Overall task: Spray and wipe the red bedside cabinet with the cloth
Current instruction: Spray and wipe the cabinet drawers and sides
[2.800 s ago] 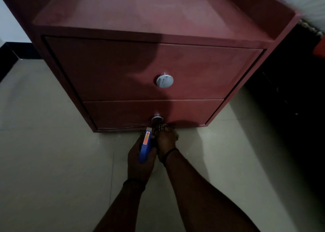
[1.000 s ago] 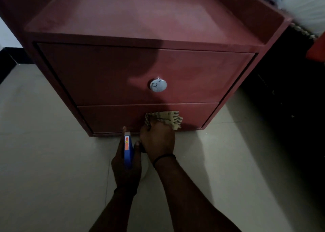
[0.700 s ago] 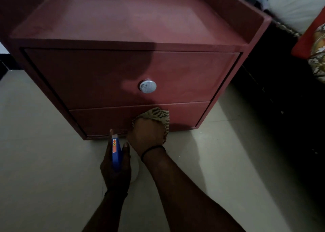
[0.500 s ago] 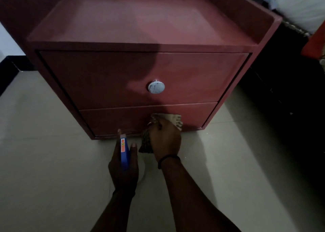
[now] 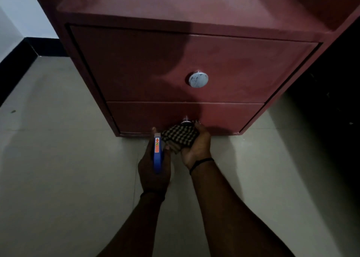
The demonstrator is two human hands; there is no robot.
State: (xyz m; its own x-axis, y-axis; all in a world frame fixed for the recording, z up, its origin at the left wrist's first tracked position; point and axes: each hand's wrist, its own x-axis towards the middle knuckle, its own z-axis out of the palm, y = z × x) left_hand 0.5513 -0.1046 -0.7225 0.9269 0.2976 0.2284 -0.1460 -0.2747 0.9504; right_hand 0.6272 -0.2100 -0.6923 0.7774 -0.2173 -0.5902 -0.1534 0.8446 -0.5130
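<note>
- The cabinet stands on the floor straight ahead of me, with two drawer fronts facing me. The lower drawer is the part within reach.
- The lower drawer's long axis runs left to right, so I judge the next wipe is a sideways stroke along it.
- The cloth is a checked bundle low down at the foot of that drawer. It lies just under the lower knob and covers part of it.
- The right grip holds the cloth bunched, palm turned up and inward, fingertips up by the drawer front just right of the knob. It is the nearer grip to the drawer face, which lies ahead of it and slightly above.
- The left grip is wrapped round the bottle, just left of the cloth. The bottle's long axis points away from me, nozzle end toward the cabinet's bottom edge.
- The upper knob sits well above both grips, to the right of centre on the upper drawer.
- I cannot tell whether the cloth is pressed on the drawer or just short of it, because the view looks down the gap.
- Only the bottle's blue top with its orange label shows. The body and trigger are hidden under the left grip, so I cannot see a finger on the trigger.
- The light is dim, and I cannot make out wet or dry patches on the red paint.
- The cabinet's top rear and right side are cut off by the frame, and the space to its right is too dark to read.
</note>
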